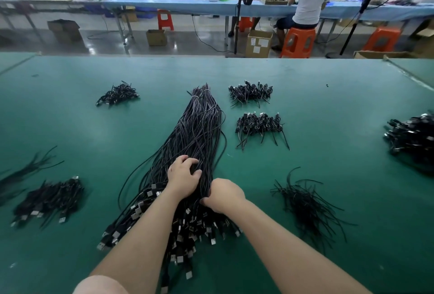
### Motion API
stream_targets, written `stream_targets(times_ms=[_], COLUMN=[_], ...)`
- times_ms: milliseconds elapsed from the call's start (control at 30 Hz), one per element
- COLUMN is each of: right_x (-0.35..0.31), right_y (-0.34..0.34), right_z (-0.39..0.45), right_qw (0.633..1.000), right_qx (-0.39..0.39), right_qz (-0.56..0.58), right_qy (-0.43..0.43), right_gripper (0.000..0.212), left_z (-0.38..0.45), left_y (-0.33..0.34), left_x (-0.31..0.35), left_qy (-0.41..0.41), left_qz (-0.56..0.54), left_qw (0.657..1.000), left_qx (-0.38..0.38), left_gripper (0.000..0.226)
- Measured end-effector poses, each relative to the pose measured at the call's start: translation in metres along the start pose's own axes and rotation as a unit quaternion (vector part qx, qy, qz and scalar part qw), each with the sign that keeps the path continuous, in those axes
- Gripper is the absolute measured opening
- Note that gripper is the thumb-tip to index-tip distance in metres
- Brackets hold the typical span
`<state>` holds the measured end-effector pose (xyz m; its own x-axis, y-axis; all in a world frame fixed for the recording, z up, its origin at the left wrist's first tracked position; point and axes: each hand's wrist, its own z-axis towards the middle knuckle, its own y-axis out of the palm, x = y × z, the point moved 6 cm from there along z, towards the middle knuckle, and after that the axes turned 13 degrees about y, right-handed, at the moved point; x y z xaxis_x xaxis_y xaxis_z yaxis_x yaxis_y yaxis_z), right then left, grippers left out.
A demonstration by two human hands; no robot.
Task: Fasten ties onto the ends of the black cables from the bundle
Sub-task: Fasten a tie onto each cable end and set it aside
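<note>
A long bundle of black cables (199,129) lies down the middle of the green table (328,176), tied at its far end, with metal USB plugs (187,235) fanned out at the near end. My left hand (183,176) rests on top of the bundle with its fingers curled into the cables. Just to its right and nearer, my right hand (223,196) pinches a few cables at the bundle's right side. A loose pile of black ties (307,202) lies to the right of my right arm.
Small coiled, tied cable heaps sit at the back left (117,94), back right (250,93) and mid right (259,125). More cable piles lie at the near left (49,199) and far right edge (411,136). Beyond the table a person sits on an orange stool.
</note>
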<state>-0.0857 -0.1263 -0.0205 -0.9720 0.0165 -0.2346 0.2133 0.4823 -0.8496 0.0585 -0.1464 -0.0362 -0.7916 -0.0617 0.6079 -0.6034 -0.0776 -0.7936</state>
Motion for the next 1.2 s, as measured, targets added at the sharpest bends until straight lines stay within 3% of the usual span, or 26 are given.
stream_targets(times_ms=[333, 500, 600, 700, 800, 933, 1000, 1133, 1200], right_x=[0.001, 0.011, 0.018, 0.024, 0.031, 0.039, 0.041, 0.051, 0.053], right_y=[0.004, 0.001, -0.011, -0.025, -0.046, -0.069, -0.079, -0.096, -0.101], right_z=[0.001, 0.001, -0.008, -0.019, -0.029, -0.044, -0.052, -0.063, -0.068], right_qw=[0.999, 0.988, 0.953, 0.881, 0.842, 0.855, 0.868, 0.888, 0.908], right_qx=[-0.001, -0.052, -0.083, -0.112, -0.107, -0.129, -0.145, -0.134, -0.12], right_qz=[0.026, 0.135, 0.286, 0.457, 0.526, 0.501, 0.475, 0.437, 0.397], right_qy=[0.039, 0.054, 0.053, 0.059, 0.061, 0.016, -0.017, -0.046, -0.059], right_gripper=[0.035, 0.036, 0.021, 0.019, 0.013, 0.017, 0.018, 0.023, 0.023], left_z=[-0.001, -0.002, -0.002, 0.0, 0.001, 0.001, -0.001, -0.003, 0.002], left_y=[-0.002, -0.002, -0.003, -0.003, -0.003, -0.005, -0.014, -0.037, -0.03], left_x=[-0.002, -0.003, -0.003, -0.002, -0.003, -0.004, 0.003, 0.03, 0.047], left_qy=[-0.002, -0.005, -0.008, -0.013, -0.018, -0.023, -0.022, 0.019, -0.02], left_qz=[-0.036, -0.062, -0.071, -0.05, -0.052, -0.121, -0.173, -0.113, -0.283], left_qw=[0.999, 0.998, 0.997, 0.999, 0.999, 0.992, 0.983, 0.971, 0.942], left_qx=[0.005, 0.009, 0.008, 0.003, -0.001, 0.003, 0.058, 0.21, 0.182], left_gripper=[0.035, 0.033, 0.032, 0.033, 0.034, 0.027, 0.029, 0.032, 0.029])
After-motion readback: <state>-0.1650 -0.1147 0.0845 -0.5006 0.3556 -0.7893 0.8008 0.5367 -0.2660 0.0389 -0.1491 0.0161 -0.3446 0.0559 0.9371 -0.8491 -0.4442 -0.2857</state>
